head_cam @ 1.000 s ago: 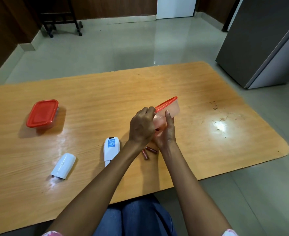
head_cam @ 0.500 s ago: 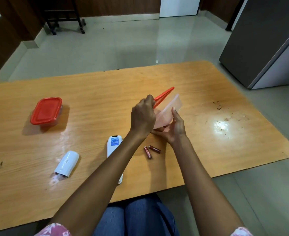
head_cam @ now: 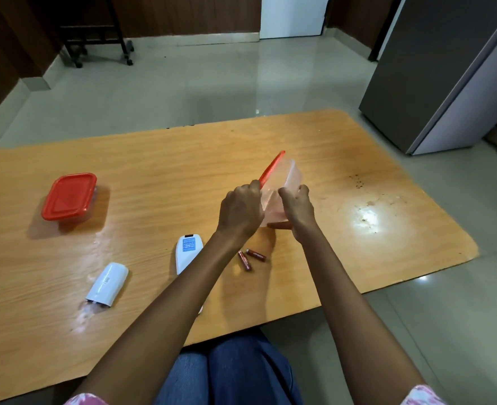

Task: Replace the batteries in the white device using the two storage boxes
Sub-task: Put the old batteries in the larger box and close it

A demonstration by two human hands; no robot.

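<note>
My left hand (head_cam: 241, 210) pinches the red lid (head_cam: 271, 168), which stands peeled up from one side of a clear storage box (head_cam: 289, 178). My right hand (head_cam: 298, 209) grips that box, held tilted just above the table. Two red-brown batteries (head_cam: 251, 258) lie loose on the wood below my wrists. The white device (head_cam: 188, 252) lies face down with its blue label showing, partly hidden by my left forearm. Its white battery cover (head_cam: 107, 283) lies apart at the left. A second box with a shut red lid (head_cam: 69, 196) sits far left.
The wooden table (head_cam: 387, 229) has crumbs and a bright glare patch at the right. A grey refrigerator (head_cam: 446, 68) stands beyond the right corner, and a black wheeled stand (head_cam: 95, 39) is across the floor. My knees in blue jeans (head_cam: 235, 372) are under the near edge.
The lid, shut a second ago, has been peeled up and now opens wider from the box. My right hand shifted from under the box to its side.
</note>
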